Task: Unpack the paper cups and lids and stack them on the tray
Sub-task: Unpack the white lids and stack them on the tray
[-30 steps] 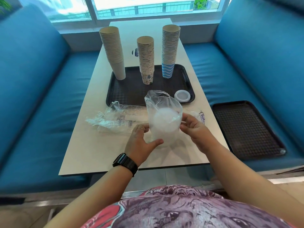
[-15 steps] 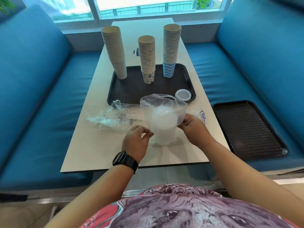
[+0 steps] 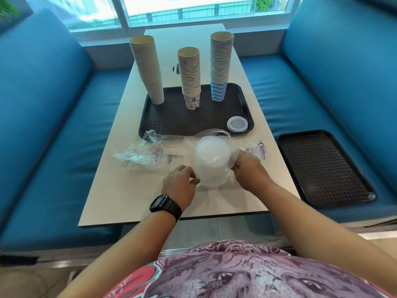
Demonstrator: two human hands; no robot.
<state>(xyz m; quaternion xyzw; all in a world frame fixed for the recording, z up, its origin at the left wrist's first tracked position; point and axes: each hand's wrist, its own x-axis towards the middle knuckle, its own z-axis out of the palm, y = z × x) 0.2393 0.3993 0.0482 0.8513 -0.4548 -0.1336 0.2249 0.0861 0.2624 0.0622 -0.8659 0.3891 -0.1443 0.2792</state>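
Blue padded benches (image 3: 53, 125) flanked a pale counter (image 3: 129, 201); daylight came through a wide window (image 3: 189, 9) behind.

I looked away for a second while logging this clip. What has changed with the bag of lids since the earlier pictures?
Both hands have worked the clear bag down around the stack of lids, so its open mouth sits lower and wider. The left hand shifted from cupping the side to pinching the plastic; the right hand keeps its grip. The three cup stacks, the single lid on the tray and the empty wrappers have not moved.
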